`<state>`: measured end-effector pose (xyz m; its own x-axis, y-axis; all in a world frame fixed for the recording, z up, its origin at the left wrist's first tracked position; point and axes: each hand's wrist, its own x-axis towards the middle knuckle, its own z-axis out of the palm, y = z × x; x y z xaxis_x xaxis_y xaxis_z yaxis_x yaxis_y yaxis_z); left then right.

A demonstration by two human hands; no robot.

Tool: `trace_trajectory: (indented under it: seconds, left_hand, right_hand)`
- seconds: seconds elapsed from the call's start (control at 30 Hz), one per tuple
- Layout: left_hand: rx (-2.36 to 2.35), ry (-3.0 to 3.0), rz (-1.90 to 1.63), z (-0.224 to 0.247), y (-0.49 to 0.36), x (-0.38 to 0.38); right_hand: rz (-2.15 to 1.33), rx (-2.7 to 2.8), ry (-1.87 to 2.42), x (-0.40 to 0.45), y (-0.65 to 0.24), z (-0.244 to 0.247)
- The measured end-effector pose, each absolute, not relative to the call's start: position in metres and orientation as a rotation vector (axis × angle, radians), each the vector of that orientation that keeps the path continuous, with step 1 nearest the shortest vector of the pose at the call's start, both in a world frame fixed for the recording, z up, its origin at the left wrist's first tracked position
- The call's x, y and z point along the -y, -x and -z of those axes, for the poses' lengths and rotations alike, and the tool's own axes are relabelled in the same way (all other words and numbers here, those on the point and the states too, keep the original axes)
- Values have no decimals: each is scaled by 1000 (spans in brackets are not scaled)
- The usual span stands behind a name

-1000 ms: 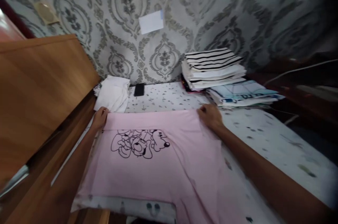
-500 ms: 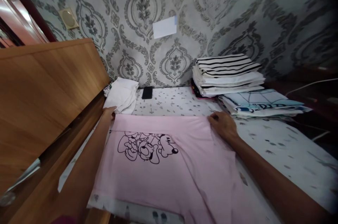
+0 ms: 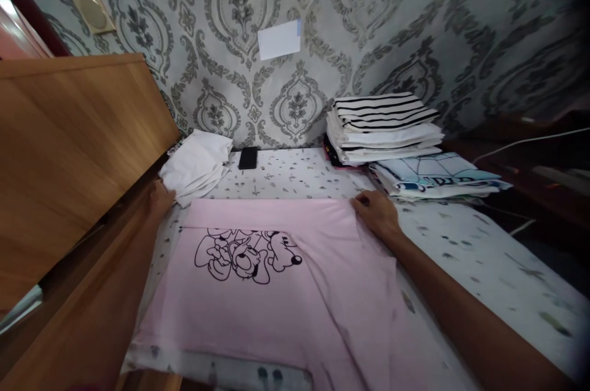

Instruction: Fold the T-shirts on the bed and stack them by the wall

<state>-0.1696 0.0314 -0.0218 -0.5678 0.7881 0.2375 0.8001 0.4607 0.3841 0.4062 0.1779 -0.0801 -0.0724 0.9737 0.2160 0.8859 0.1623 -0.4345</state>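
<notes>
A pink T-shirt (image 3: 258, 323) with a black line drawing of cartoon characters lies spread on the bed, its far edge folded over in a straight band. At the far right corner of that band, my right hand (image 3: 378, 214) pinches the fabric between thumb and fingers. My left hand (image 3: 161, 199) is off the shirt, to the left of its far left corner, beside the pile of white cloths (image 3: 198, 160). Its fingers are blurred and partly hidden, so whether it touches the cloths cannot be made out.
A black phone (image 3: 247, 158) lies near the wall. Folded clothes (image 3: 385, 130) with a striped piece on top stand at the back right, beside a lower stack (image 3: 436, 176). A wooden panel (image 3: 83, 151) rises on the left. The patterned sheet (image 3: 465, 268) extends to the right.
My left hand has let go of the shirt's far left corner and moved left towards the white cloths. My right hand stays at the far right corner. The view has shifted slightly.
</notes>
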Motion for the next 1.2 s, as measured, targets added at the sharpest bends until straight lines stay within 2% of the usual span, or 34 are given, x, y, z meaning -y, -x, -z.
trace_trajectory:
  seconds: [0.1,0.23,0.33,0.5,0.73,0.83,0.9,1.0,1.1,1.2]
  left_hand:
    - [2516,1306,654,22,142,-25]
    - [2196,2025,441,29,101,-26]
    - [2216,2312,180,43,85,-24]
    - [2353,2102,73,56,82,-12]
    - [2457,2036,11,46,60,14]
    - [2327,2129,188,38,15,29]
    - [2150,2398,336,33,-31,39]
    - [1699,2854,390,26,-111,50]
    - [1325,3063,348,21,-177,49]
    - [1304,3085,164,15,-217,38]
  right_hand:
    - [-235,1988,1765,-178,-405,82]
    - [-209,1975,1777,-178,-404,86]
    - [-202,1958,1790,-176,-402,83]
    - [-279,1946,1778,-167,-399,74]
    - [-351,1896,1751,-167,-402,71]
    - [-398,1874,1717,-164,-407,64]
    - [-389,1867,1667,-154,-408,58]
    - [-490,1951,1364,-131,-404,53]
    - [-754,2046,993,-109,-399,58]
    - [-878,2041,904,-100,-402,70]
